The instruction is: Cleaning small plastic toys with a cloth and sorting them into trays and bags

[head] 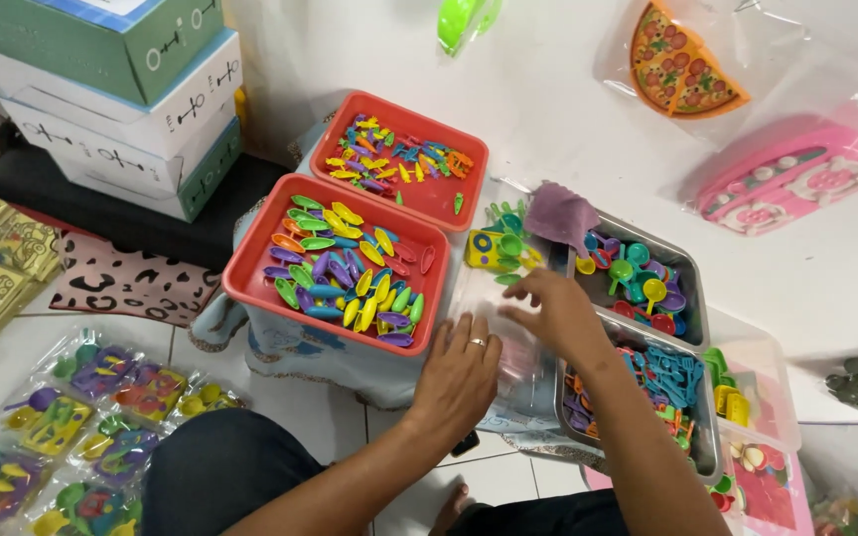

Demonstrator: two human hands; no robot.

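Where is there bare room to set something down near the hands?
Bare white floor lies beyond the far red plastic tray, up to the bagged pizza toy. A smaller patch sits right of the metal trays. Around the left hand and right hand it is crowded.

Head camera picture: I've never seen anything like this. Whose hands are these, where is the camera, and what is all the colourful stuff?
The camera sits on a person's head, looking down at their own two bare hands. The left hand, wearing a ring, and the right hand both rest on a stack of clear plastic bags. Around them: two red trays of small coloured toy spoons and utensils, and two metal trays of toy ladles and cutlery. Filled toy packets lie on the floor at the left.
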